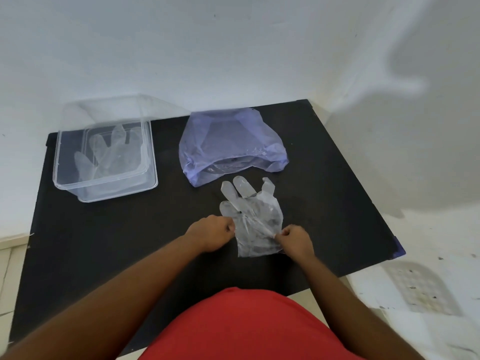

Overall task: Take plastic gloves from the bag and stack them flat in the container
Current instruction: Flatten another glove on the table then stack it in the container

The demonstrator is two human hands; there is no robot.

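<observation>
A clear plastic glove [250, 216] is spread on the dark worktop [104, 242] a little past the centre of the view, its finger parts pointing toward 12 o'clock and its cuff toward 6 o'clock. The cuff end is gripped at both side edges. The left hand [211, 233] is closed at the 9 o'clock edge of the glove, its fingers [230, 227] pinched on the film. The right hand [296, 240] is closed at the 3 o'clock edge, its fingers [284, 233] pinched on the film likewise. The film between the two hands is seen creased, with wrinkles running across the palm part.

Just beyond the glove's fingertips, toward 12 o'clock, a bluish see-through bag [231, 144] is seen lying on the worktop, its mouth open toward the glove. Whether the bag's edge is touched by the fingertips cannot be told. What lies inside the bag is too dim to make out.

At 10 o'clock from the glove, well apart from it, a clear square container [153, 178] is set on the worktop near its far left corner. Clear gloves [111, 152] are laid flat in it, fingers pointing to 12 o'clock; their count cannot be told. A clear lid [122, 107] is seen behind the container, against the white wall [233, 48].

A red shirt [246, 328] is seen at 6 o'clock.
</observation>
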